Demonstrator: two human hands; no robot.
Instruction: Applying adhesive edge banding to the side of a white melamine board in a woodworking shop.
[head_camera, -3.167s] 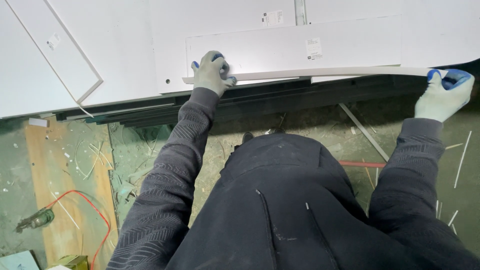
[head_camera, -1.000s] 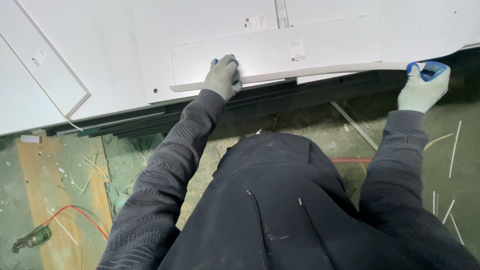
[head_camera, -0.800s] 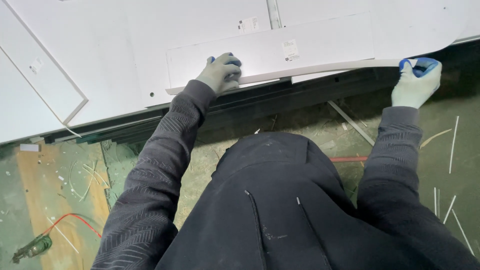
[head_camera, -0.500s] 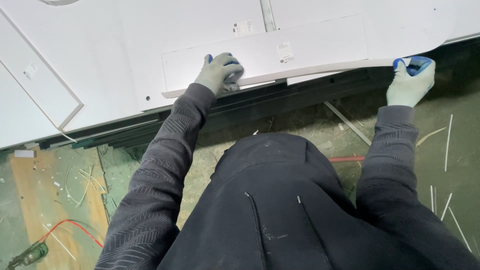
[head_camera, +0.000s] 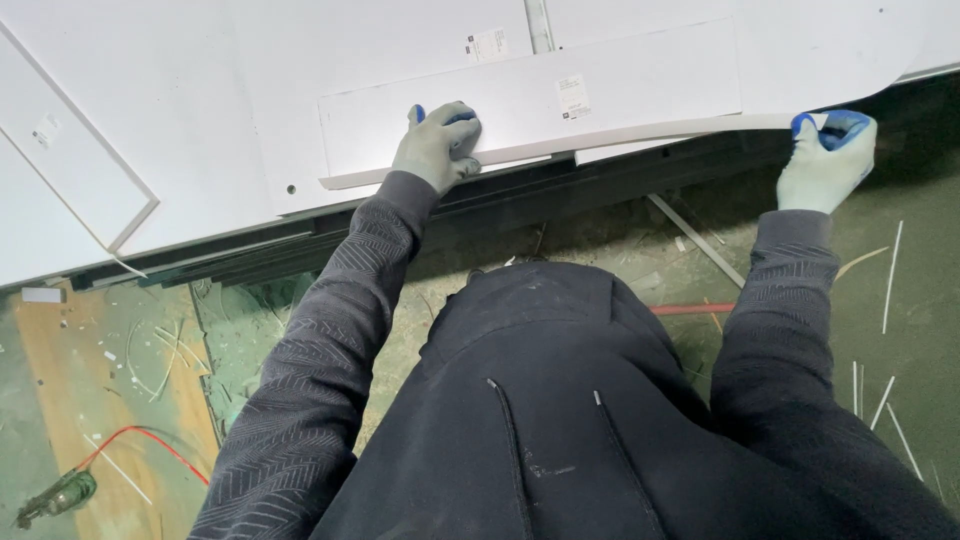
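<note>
Along the near edge of the white surface (head_camera: 200, 120) lies a long white panel (head_camera: 640, 90). Your left hand (head_camera: 437, 147) curls its fingers over the panel's front edge; your right hand (head_camera: 825, 160) pinches its far-right corner. Below: open, littered floor (head_camera: 900, 280).
</note>
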